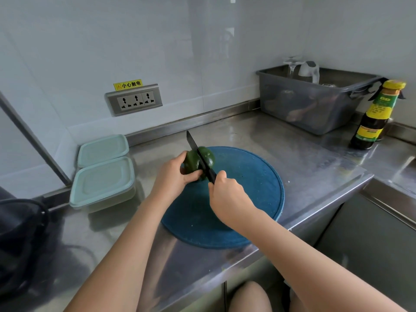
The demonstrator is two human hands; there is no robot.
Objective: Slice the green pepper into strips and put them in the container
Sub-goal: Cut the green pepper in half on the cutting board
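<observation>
No strips yet: left hand (177,174) grips the whole pepper (193,162) on the board (247,188), right hand (227,194) holds the knife (198,152) on it; containers (103,183) lidded.

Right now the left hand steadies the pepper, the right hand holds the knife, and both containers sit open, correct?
One error: the head view shows the near container and the far container both lidded. The rest is right.

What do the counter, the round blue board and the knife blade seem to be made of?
Counter: likely stainless steel, shiny; it mirrors the nearer lidded container. Round blue board: probably plastic or rubbery, matte, with a thin edge. Knife blade: uniformly black, perhaps coated steel or ceramic; I cannot tell which.
</observation>
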